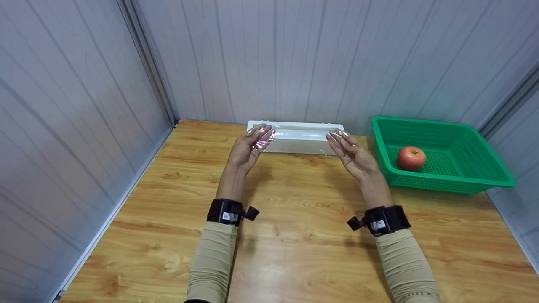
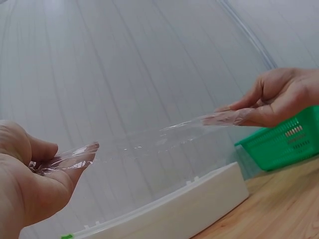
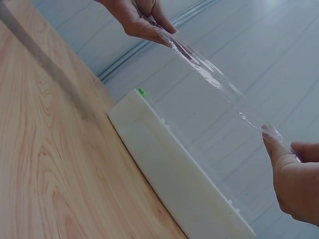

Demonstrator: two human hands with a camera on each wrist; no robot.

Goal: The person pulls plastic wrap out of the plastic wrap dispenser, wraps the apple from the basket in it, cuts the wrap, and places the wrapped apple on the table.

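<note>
The left hand pinches one end of a thin, clear sheet of plastic wrap, and the right hand pinches the other end. The wrap could tear or stick to itself (it looks very thin) if either hand pulls too hard. It hangs stretched between both hands, above the long white plastic box on the wooden surface.

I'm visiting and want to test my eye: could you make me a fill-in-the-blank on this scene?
1. Both hands pinch a stretched sheet of clear ____ film.
2. The apple lies in a ____ basket.
3. The white dispenser box sits against the ____.

Missing words: plastic; green; wall
</note>
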